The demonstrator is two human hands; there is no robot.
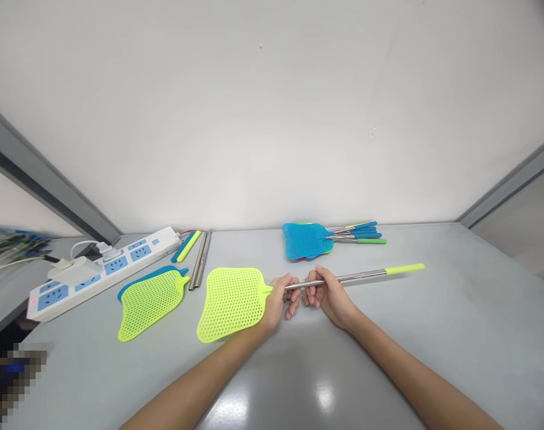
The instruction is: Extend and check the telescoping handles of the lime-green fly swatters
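Note:
A yellow-green fly swatter (231,304) lies across both my hands above the grey table. My left hand (278,301) pinches the metal rod close to the perforated head. Just right of it, my right hand (328,292) is closed round the middle of the same rod, thumb on top. The swatter's yellow-green grip (403,269) points off to the right, free of both hands. Left of the held swatter, a loose yellow-green swatter head (153,304) overlaps a blue swatter head (131,285), of which only the edge and stem show.
At the back, a stack of swatters (307,239) has a blue one on top, handles pointing right. Loose metal rods (200,263) lie beside yellow-green and blue grip tubes (188,246). A white power strip (155,248) with plugged-in adapters runs along the left. A wall (272,149) closes off the back.

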